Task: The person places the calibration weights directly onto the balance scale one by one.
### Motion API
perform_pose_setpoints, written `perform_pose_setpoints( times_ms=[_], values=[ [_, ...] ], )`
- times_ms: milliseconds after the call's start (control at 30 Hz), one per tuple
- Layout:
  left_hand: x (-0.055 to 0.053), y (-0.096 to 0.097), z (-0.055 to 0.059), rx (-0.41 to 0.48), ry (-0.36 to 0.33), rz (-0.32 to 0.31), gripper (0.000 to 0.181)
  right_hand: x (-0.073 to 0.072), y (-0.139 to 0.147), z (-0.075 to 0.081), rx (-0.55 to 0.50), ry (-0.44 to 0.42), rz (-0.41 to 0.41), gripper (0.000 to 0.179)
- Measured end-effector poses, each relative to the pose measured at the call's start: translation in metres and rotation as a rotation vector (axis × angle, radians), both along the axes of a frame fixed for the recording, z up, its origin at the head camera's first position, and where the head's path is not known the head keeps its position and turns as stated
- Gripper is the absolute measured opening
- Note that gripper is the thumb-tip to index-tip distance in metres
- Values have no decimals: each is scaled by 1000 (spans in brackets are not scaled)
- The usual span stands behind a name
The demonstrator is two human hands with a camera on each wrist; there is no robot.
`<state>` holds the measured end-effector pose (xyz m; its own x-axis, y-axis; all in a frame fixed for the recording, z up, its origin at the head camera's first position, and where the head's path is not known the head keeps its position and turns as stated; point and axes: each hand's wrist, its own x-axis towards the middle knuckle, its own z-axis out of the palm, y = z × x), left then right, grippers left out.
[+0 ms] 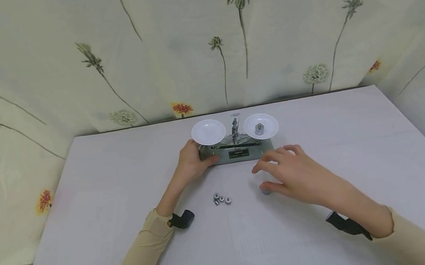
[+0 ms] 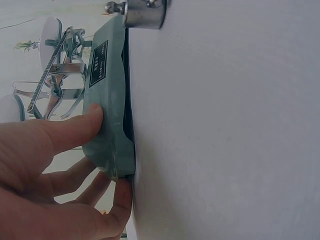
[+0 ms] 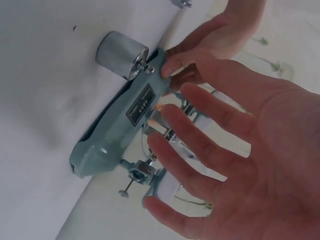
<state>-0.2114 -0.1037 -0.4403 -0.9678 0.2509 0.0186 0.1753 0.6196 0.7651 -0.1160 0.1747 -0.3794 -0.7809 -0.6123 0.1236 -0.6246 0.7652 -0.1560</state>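
Observation:
A green balance scale [image 1: 257, 149] with two white pans stands near the table's back edge. My left hand [image 1: 192, 161] grips the left end of its base, thumb on the front face and the other fingers around the end and behind, as the left wrist view shows. A metal weight [image 1: 259, 129] stands on the right pan [image 1: 272, 130]; the left pan [image 1: 208, 132] bears nothing. In front of the scale's right side, my right hand [image 1: 296, 175] hovers with fingers spread and loosely bent. Its thumb partly covers a larger knobbed cylindrical weight [image 3: 117, 52] on the table.
Several small metal weights [image 1: 221, 198] lie grouped on the white table [image 1: 231, 250], left of the right hand and in front of the scale. Behind the table's back edge hangs a flower-patterned cloth [image 1: 181, 40]. Each wrist wears a black camera strap.

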Motion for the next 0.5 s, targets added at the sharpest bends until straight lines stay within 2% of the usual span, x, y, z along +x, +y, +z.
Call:
perform_pose_setpoints(
  times_ms=[500],
  values=[
    [0, 0, -3, 5, 13, -4, 72, 3, -1, -18, 8, 4, 52, 36]
  ],
)
